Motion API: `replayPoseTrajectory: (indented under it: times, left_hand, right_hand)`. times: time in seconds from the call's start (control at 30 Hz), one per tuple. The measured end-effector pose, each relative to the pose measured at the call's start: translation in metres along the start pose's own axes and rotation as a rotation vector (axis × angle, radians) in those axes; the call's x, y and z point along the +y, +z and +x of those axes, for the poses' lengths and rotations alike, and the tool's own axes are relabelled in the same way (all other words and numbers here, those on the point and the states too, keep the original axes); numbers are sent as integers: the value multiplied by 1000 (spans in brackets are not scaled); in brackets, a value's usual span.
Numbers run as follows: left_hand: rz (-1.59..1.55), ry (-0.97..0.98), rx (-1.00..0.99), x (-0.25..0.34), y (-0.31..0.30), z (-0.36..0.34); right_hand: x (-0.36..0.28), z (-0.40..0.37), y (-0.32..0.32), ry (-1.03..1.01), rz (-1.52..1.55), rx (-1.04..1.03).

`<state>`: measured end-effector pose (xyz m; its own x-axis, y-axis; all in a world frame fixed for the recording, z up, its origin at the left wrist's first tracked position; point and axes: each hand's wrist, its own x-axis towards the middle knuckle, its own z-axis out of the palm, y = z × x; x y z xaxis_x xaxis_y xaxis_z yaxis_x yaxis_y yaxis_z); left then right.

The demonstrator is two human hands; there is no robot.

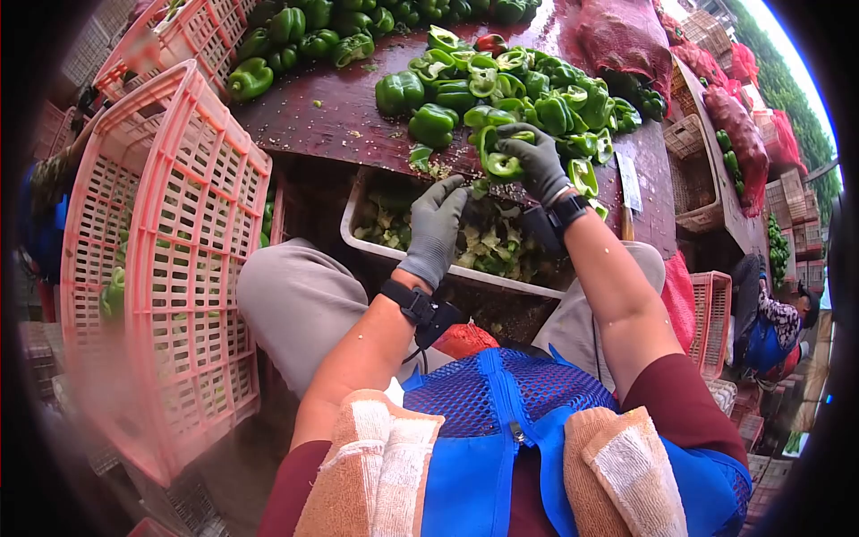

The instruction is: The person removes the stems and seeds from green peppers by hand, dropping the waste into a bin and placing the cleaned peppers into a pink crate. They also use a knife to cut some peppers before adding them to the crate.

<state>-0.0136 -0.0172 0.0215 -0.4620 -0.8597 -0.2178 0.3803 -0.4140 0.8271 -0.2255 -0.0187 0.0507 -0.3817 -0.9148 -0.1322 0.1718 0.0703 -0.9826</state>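
Observation:
My right hand (537, 163), in a grey glove, is closed around a cut green bell pepper (501, 163) above the table's near edge. The pepper's hollow inside faces me. Just to its left, my left hand (436, 224), also gloved, has its fingers pressed together by a small green scrap (480, 188); what they pinch is partly hidden. Beneath both hands stands a white-rimmed tub (365, 242) of pepper cores and trimmings. Beyond them, a heap of halved and whole green peppers (519, 85) lies on the dark red table (331, 116).
A knife (629, 183) lies at the table's right side. A tall pink crate (192, 224) stands close on my left. More whole peppers (304, 31) lie at the back left, red mesh sacks (622, 36) at the back right. Another person (774, 327) sits at far right.

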Motion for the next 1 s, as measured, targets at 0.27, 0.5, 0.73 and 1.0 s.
replayPoseTrajectory:
  times: [0.27, 0.5, 0.73, 1.0]
  left_hand:
    - [161, 310, -70, 65, -11, 1]
    - [-508, 247, 29, 85, -21, -10]
    - [-453, 227, 184, 59, -22, -3]
    - [-675, 139, 208, 111, -35, -28]
  right_hand:
    - [-47, -60, 48, 146, 237, -275]
    - [-126, -54, 126, -203, 88, -394]
    - [-219, -32, 365, -513, 325, -1020]
    - [-171, 78, 235, -740, -969, -570]
